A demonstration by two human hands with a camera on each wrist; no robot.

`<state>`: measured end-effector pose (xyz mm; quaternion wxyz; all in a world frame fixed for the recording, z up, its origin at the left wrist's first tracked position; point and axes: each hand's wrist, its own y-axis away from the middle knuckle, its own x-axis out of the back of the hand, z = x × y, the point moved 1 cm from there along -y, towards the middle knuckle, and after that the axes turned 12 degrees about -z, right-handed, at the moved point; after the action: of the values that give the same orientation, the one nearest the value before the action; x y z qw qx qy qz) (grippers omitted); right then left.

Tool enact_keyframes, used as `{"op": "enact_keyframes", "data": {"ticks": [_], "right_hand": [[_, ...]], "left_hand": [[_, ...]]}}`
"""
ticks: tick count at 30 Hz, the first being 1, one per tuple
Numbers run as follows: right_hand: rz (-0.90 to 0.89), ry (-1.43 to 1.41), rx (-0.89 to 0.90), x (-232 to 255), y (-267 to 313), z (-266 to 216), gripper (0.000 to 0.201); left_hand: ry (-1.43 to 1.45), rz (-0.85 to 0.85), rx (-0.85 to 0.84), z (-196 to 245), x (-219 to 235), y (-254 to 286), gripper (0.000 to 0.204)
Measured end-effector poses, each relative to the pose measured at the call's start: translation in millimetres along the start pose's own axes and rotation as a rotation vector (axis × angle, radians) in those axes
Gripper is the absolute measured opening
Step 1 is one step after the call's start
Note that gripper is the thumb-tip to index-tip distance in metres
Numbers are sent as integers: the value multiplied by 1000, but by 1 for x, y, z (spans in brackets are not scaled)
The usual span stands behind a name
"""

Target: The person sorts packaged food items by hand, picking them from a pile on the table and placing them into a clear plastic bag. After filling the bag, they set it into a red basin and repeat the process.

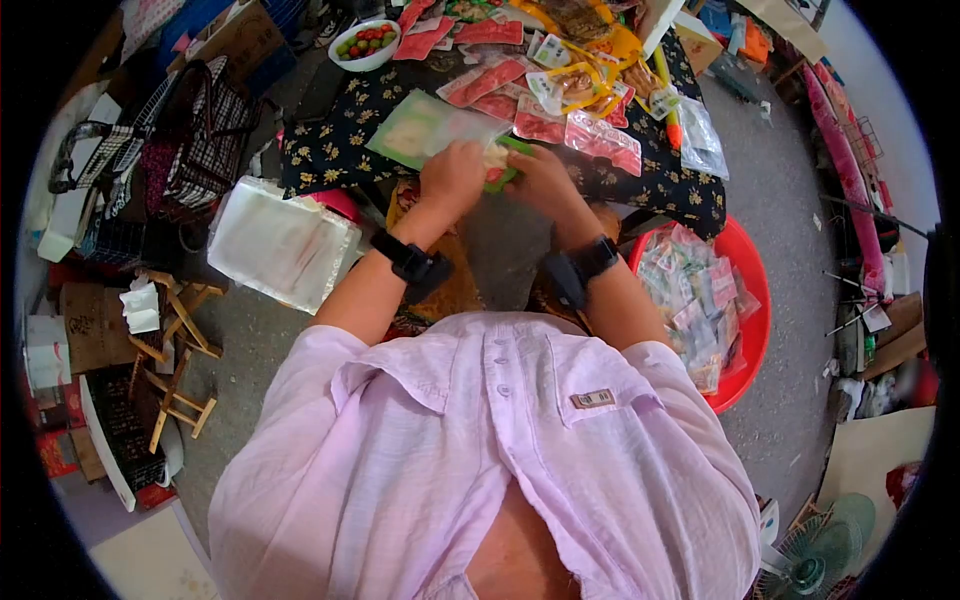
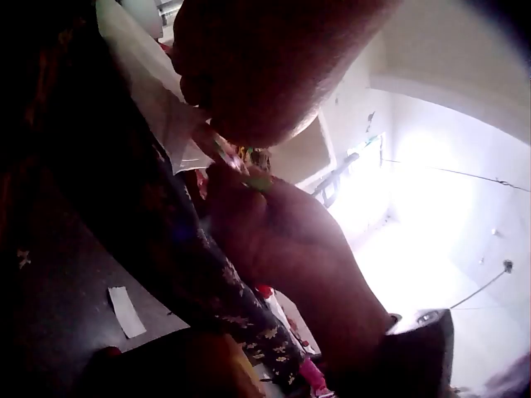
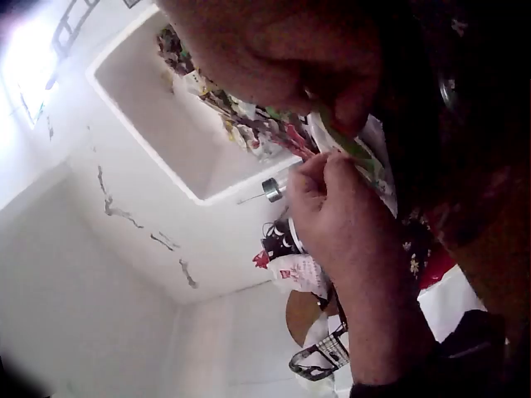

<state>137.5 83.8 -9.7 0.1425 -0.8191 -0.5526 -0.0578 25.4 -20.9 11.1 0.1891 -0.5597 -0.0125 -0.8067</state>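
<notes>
At the near edge of the cloth-covered table, both hands are close together at a green-and-clear plastic packet (image 1: 405, 140). The left hand (image 1: 452, 182) pinches the packet near its right part; in the right wrist view its thumb and fingertips (image 3: 319, 166) meet at the plastic. Beside it, the right hand (image 1: 545, 182) grips a green printed part (image 1: 498, 180) with curled fingers, and something pale shows between the hands. In the left wrist view, the right hand (image 2: 278, 220) has a bit of green at its fingertips. The hands hide much of the packet's right side.
Several flat red-and-clear packs (image 1: 605, 145) and yellow bags (image 1: 570, 90) lie farther back on the dark floral tablecloth (image 1: 330, 160). A white bowl (image 1: 365, 62) of small red and green fruit stands back left. Right of the person, a red basin (image 1: 757, 330) holds many packets; left is a silvery sheet stack (image 1: 280, 245).
</notes>
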Motion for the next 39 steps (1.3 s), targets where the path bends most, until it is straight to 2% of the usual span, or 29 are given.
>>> {"op": "enact_keyframes", "data": {"ticks": [2,5,8,11,14,17,20,22,24,25,26,28,31,33,37,38,39], "right_hand": [[-88,739,318,0,-8,-1,24],[-154,632,143,-7,-19,7,26],[-246,773,288,-8,-20,4,27],[-102,779,401,-11,-22,20,21],[30,-879,-233,-27,-26,15,15],[138,-936,-59,-37,-37,24,14],[157,-960,-78,-38,-27,13,14],[141,-655,25,-37,-20,17,14],[171,-704,-6,-34,-7,18,15],[209,-905,-84,-31,2,4,16],[247,-1107,-161,-30,8,-3,16],[274,-1024,-221,-28,14,7,17],[310,-907,-293,-27,24,13,17],[310,-833,-293,-26,32,13,16],[320,-671,-278,-19,42,-6,16],[328,-617,-215,-16,45,-12,18],[327,-559,-154,-12,47,-17,20]], "left_hand": [[10,1,-15,3,0,2,11],[27,56,-63,3,-1,6,10],[16,110,-94,4,1,10,9],[16,105,-100,4,1,11,9],[-1,106,-112,3,-3,12,9],[-3,105,-133,1,-5,11,9],[10,111,-178,-2,-5,13,14],[-4,63,-184,0,2,18,19],[-108,205,-234,0,1,31,25],[-159,274,-262,-1,0,36,28],[-221,275,-269,-8,-7,38,29],[-344,281,-290,-23,-20,36,30],[-286,189,-346,-30,-15,28,27],[-267,189,-426,-38,-13,22,22],[-40,284,-531,-63,8,16,24],[60,205,-406,-58,27,18,24],[113,164,-401,-53,48,19,24]]}}
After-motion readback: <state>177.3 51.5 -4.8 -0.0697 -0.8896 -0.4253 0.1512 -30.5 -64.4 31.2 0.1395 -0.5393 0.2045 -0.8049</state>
